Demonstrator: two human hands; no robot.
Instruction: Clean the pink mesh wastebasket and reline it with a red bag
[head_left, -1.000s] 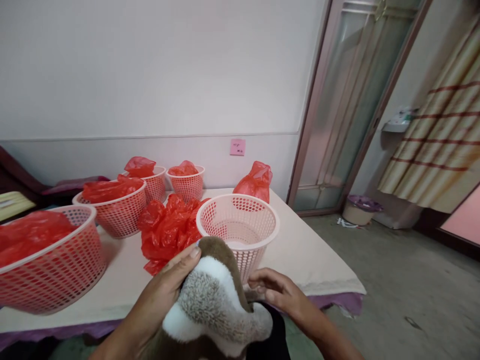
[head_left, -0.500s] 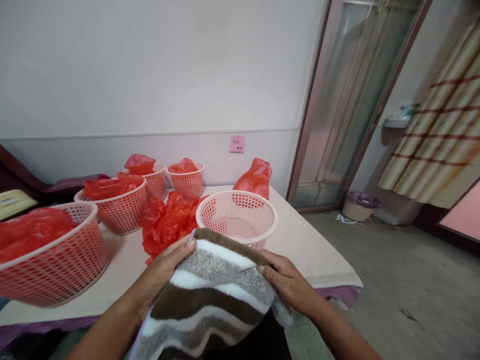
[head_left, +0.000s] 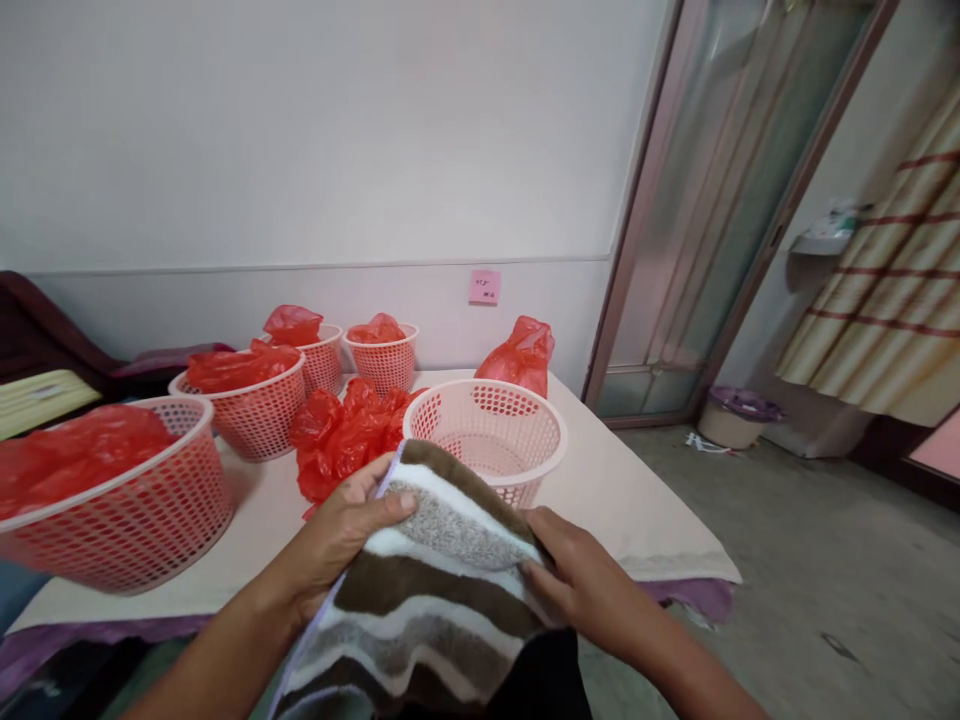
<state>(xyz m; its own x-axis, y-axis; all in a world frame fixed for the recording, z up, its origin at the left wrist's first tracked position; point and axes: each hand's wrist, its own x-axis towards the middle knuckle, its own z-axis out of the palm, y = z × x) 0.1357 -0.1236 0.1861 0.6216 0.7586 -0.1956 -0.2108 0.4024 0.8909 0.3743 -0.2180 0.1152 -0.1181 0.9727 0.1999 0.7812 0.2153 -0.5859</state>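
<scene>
A plush cloth (head_left: pixel 442 590) with brown, white and grey stripes and a lilac edge hangs between my hands, close to my body. My left hand (head_left: pixel 349 530) grips its upper left edge, thumb lying on top of the grey stripe. On the other side, my right hand (head_left: pixel 574 575) pinches the right edge between thumb and fingers. Just beyond the cloth stands a pale pink plastic basket (head_left: pixel 487 425) with nothing seen inside; its near side is partly hidden by the cloth. Crumpled red plastic bags (head_left: pixel 352 435) lie left of that basket.
Several pink baskets holding red bags, including a large one (head_left: pixel 127 525) at the left, stand on the table (head_left: pixel 637 520). Another red bag (head_left: pixel 521 355) sits behind the middle basket. A pink note (head_left: pixel 484 288) is on the wall. A bin (head_left: pixel 739 415) stands on the floor.
My left thumb has moved inward onto the cloth, and the cloth's upper left corner is slightly higher. The whole scene has shifted a little to the right in view.
</scene>
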